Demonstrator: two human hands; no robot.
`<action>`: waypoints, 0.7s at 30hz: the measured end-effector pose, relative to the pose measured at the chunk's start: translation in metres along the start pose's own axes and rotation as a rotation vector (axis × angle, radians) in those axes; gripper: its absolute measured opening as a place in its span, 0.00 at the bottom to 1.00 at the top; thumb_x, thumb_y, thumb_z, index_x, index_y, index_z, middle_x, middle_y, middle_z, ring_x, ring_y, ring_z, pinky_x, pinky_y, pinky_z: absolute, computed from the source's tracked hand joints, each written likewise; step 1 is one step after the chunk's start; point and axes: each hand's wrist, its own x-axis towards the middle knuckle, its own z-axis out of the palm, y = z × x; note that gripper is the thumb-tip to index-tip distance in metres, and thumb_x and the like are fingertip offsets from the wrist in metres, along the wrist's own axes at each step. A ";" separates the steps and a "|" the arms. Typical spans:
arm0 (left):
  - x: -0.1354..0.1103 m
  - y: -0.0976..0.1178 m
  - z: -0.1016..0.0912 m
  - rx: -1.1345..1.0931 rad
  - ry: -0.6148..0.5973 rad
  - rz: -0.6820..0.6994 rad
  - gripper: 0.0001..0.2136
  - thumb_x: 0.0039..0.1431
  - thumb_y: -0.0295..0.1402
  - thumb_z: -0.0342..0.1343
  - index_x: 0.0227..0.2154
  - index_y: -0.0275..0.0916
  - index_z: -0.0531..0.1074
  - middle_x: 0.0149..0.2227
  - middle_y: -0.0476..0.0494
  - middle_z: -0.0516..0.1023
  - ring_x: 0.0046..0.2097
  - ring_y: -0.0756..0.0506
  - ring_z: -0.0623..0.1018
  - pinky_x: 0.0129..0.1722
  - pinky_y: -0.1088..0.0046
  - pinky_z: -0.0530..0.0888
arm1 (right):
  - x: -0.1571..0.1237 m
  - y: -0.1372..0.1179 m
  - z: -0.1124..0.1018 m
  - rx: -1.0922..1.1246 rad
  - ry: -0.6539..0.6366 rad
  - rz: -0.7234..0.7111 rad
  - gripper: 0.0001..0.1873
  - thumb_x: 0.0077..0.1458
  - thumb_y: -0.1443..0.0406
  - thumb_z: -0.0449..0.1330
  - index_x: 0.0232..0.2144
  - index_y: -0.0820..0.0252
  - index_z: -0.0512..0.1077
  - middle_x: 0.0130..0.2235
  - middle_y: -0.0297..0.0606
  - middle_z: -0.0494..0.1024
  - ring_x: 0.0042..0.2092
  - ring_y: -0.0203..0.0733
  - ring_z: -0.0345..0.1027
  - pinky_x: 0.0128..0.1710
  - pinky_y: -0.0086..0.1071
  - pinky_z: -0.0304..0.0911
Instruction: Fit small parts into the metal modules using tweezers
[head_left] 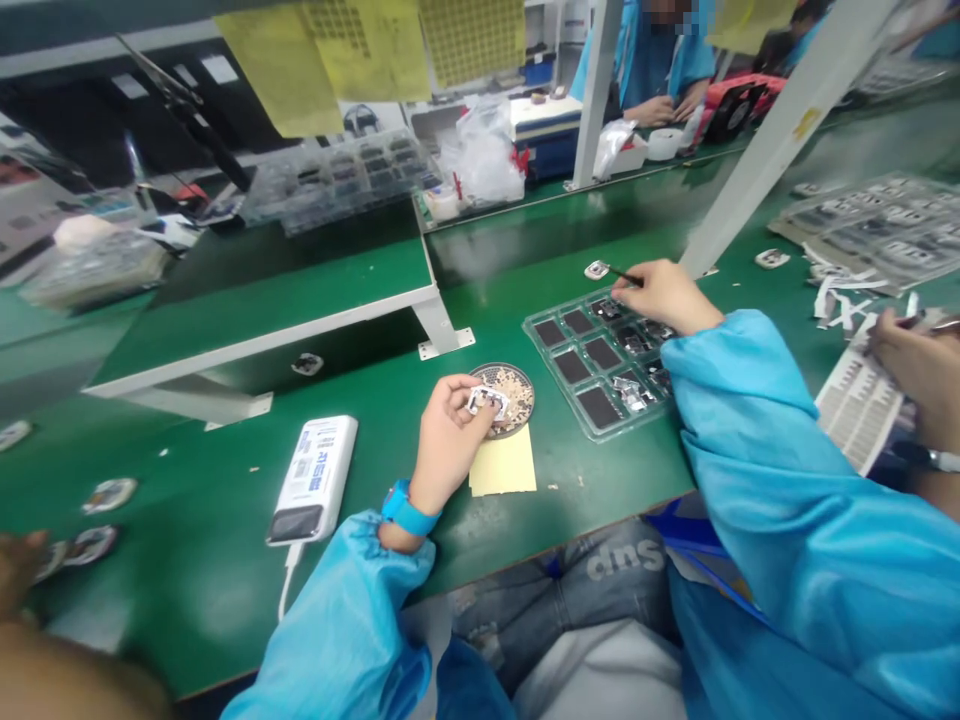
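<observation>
Over the dish (520, 383), left fingers (457, 396) pinch a part (487, 402), right fingers (639, 292) tweezers (621, 273).

Bright even overhead light, soft shadows, glare on green bench (225, 590), wide-angle edge warp, bkgd blurry

On the bench (225, 580), left to right: power bank (315, 478), round dish (517, 385), compartment tray (592, 370). Before the dish, touching its near edge — a paper slip (504, 468). Over the dish, in the left hand (448, 435), a small part (487, 402). At the tray's far edge, the right hand (666, 296) with a thin tool (622, 273). Behind the power bank — a raised shelf (300, 290), parts box (337, 180) on it.
</observation>
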 end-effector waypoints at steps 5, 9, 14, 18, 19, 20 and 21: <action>-0.002 0.003 0.000 0.060 -0.010 -0.002 0.19 0.55 0.35 0.67 0.48 0.39 0.70 0.37 0.46 0.79 0.32 0.49 0.80 0.27 0.77 0.77 | 0.001 -0.006 0.020 -0.170 -0.075 0.101 0.22 0.51 0.56 0.67 0.48 0.57 0.80 0.44 0.49 0.83 0.44 0.53 0.75 0.42 0.41 0.66; -0.003 0.005 0.000 0.117 -0.026 -0.025 0.15 0.56 0.38 0.66 0.44 0.37 0.76 0.35 0.44 0.81 0.27 0.50 0.79 0.25 0.76 0.75 | -0.002 -0.012 0.017 -0.243 -0.060 0.112 0.22 0.51 0.57 0.68 0.47 0.61 0.79 0.44 0.54 0.82 0.45 0.58 0.75 0.41 0.43 0.66; -0.003 0.007 0.003 -0.002 -0.037 -0.074 0.15 0.56 0.42 0.66 0.39 0.36 0.76 0.31 0.44 0.80 0.26 0.50 0.78 0.20 0.79 0.70 | -0.012 -0.026 0.010 -0.035 0.093 0.027 0.15 0.51 0.56 0.68 0.38 0.59 0.80 0.38 0.46 0.83 0.40 0.55 0.76 0.40 0.42 0.67; -0.005 0.011 0.007 -0.065 -0.073 -0.109 0.16 0.59 0.45 0.62 0.39 0.35 0.76 0.29 0.44 0.79 0.25 0.50 0.78 0.17 0.80 0.66 | -0.047 -0.076 0.024 0.444 0.177 -0.351 0.14 0.58 0.56 0.64 0.41 0.58 0.80 0.40 0.41 0.83 0.41 0.48 0.76 0.44 0.41 0.69; -0.006 0.010 0.009 -0.069 -0.090 -0.117 0.17 0.59 0.45 0.62 0.39 0.35 0.76 0.28 0.44 0.79 0.24 0.50 0.77 0.17 0.80 0.66 | -0.059 -0.090 0.030 0.539 0.142 -0.469 0.13 0.59 0.57 0.63 0.41 0.57 0.80 0.40 0.41 0.83 0.42 0.46 0.76 0.46 0.41 0.70; -0.007 0.009 0.010 -0.073 -0.109 -0.123 0.17 0.59 0.45 0.62 0.40 0.35 0.76 0.29 0.44 0.79 0.24 0.50 0.77 0.17 0.79 0.68 | -0.071 -0.102 0.036 0.613 0.082 -0.587 0.11 0.60 0.58 0.63 0.41 0.57 0.81 0.39 0.40 0.83 0.40 0.45 0.76 0.44 0.40 0.70; -0.008 0.008 0.011 -0.075 -0.127 -0.124 0.16 0.58 0.45 0.63 0.40 0.36 0.76 0.29 0.45 0.79 0.24 0.50 0.77 0.18 0.78 0.70 | -0.082 -0.113 0.041 0.673 -0.002 -0.675 0.11 0.61 0.60 0.62 0.42 0.56 0.81 0.38 0.39 0.82 0.40 0.43 0.76 0.43 0.39 0.71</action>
